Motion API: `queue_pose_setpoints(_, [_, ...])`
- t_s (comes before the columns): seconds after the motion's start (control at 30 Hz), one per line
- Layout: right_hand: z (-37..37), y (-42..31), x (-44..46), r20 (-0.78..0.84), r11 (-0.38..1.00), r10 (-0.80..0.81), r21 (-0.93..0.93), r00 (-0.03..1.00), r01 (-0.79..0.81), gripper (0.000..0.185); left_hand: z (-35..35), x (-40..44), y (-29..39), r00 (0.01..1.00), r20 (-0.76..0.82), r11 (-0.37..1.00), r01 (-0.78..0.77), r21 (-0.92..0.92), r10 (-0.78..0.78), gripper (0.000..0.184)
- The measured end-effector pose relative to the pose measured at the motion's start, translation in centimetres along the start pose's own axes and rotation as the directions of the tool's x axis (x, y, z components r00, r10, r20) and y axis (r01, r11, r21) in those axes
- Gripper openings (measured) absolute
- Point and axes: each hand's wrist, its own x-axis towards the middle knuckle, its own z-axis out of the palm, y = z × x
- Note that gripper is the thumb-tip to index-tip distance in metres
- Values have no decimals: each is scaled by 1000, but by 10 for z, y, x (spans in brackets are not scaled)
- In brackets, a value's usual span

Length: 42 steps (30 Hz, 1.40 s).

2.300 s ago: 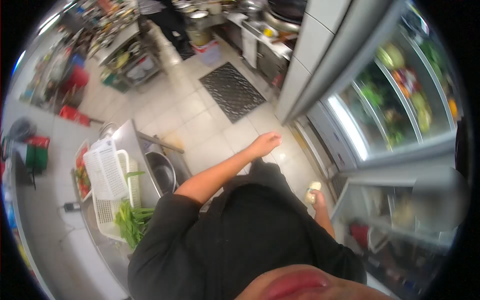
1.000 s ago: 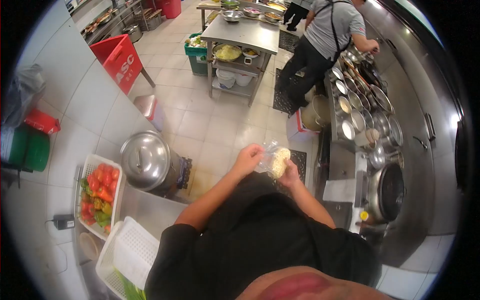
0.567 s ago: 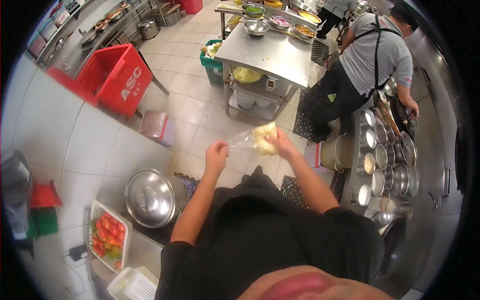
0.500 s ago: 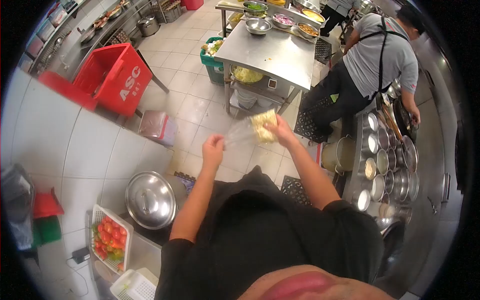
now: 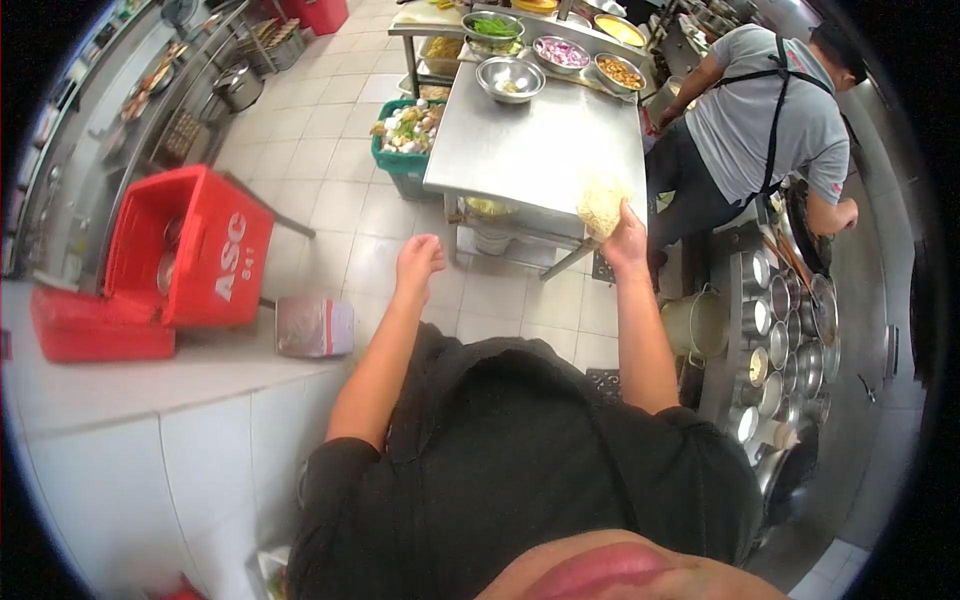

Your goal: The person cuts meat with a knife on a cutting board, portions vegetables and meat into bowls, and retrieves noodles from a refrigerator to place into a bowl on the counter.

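My right hand (image 5: 627,240) grips a pale yellow, crinkly pack of noodles (image 5: 602,208) from its right side, in front of the near right corner of the steel table (image 5: 535,150). The pack is slightly blurred, and I cannot make out where its clear plastic lies. Over the tiled floor, well apart from it, my left hand (image 5: 420,266) is raised with its fingers curled in and nothing visible in them. Beyond the pack stands a steel bowl (image 5: 510,80) on the table.
Bowls of chopped greens (image 5: 494,28), purple onions (image 5: 561,54) and brown pieces (image 5: 619,73) line the table's back. A green crate (image 5: 405,165) stands left of it, then a red cooler (image 5: 215,250). At right, a co-worker (image 5: 765,120) leans over the stove beside several metal pots (image 5: 780,300).
My right hand has moved right and up with the noodles, towards the table. The clear plastic no longer stretches across to my left hand. My view has turned and shifted forward.
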Motion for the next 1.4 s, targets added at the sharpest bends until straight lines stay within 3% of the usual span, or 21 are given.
queue_pose_setpoints(0.17, [48, -36, 47, -73, 927, -223, -323, 972, 188, 43, 11, 125, 57, 981, 180, 982, 33, 184, -66, 21])
queue_pose_setpoints(0.33, [85, -78, 140, -61, 779, -430, -529, 901, 336, 34, 43, 219, 103, 974, 222, 994, 28, 104, -51, 21])
queue_pose_setpoints(0.43, [111, -96, 194, -72, 744, -442, -586, 894, 320, 33, 55, 260, 107, 975, 208, 991, 58, 121, -82, 22])
queue_pose_setpoints(0.53, [113, -103, 254, -25, 794, -449, -469, 893, 386, 32, 70, 303, 118, 972, 214, 988, 67, 136, -96, 26])
queue_pose_setpoints(0.57, [116, -100, 266, -80, 812, -450, -451, 889, 370, 36, 79, 312, 124, 970, 219, 984, 73, 164, -109, 27])
queue_pose_setpoints(0.67, [95, -92, 298, -8, 931, -363, -48, 932, 363, 40, 106, 346, 131, 972, 205, 977, 78, 197, -118, 30])
queue_pose_setpoints(0.8, [68, -59, 308, 37, 913, -340, 253, 940, 320, 49, 144, 390, 121, 970, 191, 972, 106, 208, -147, 29])
queue_pose_setpoints(0.83, [63, -50, 304, -97, 918, -303, 236, 948, 318, 54, 152, 399, 118, 968, 194, 966, 112, 233, -159, 29])
queue_pose_setpoints(0.87, [58, -41, 300, -58, 920, -303, 243, 951, 308, 56, 162, 410, 117, 960, 201, 960, 147, 237, -197, 29])
queue_pose_setpoints(0.93, [51, -23, 287, -202, 922, -284, 211, 937, 325, 50, 178, 425, 110, 933, 220, 940, 226, 256, -285, 30])
queue_pose_setpoints(1.03, [35, 4, 262, -252, 941, -257, 155, 933, 301, 47, 187, 444, 102, 932, 186, 925, 251, 286, -310, 25])
queue_pose_setpoints(1.07, [36, 17, 253, -396, 947, -232, 116, 888, 299, 44, 186, 450, 102, 914, 230, 923, 269, 276, -335, 22])
queue_pose_setpoints(1.13, [52, 38, 243, -511, 945, -222, 96, 830, 312, 44, 175, 461, 102, 879, 297, 918, 306, 252, -374, 18])
queue_pose_setpoints(1.2, [60, 62, 235, -498, 954, -210, 82, 842, 287, 44, 158, 460, 111, 878, 311, 929, 316, 191, -363, 13])
queue_pose_setpoints(1.27, [85, 93, 233, -586, 956, -195, 66, 786, 287, 43, 128, 469, 117, 888, 326, 932, 242, 270, -325, 9])
queue_pose_setpoints(1.3, [100, 105, 240, -618, 952, -206, 52, 759, 301, 43, 108, 477, 120, 889, 331, 896, 166, 411, -316, 7])
queue_pose_setpoints(1.33, [118, 119, 244, -600, 943, -218, 73, 770, 324, 42, 89, 493, 104, 896, 314, 940, 249, 233, -315, 9])
queue_pose_setpoints(1.4, [147, 154, 258, -551, 929, -236, 113, 801, 351, 42, 42, 505, 139, 872, 377, 948, 262, 181, -314, 10])
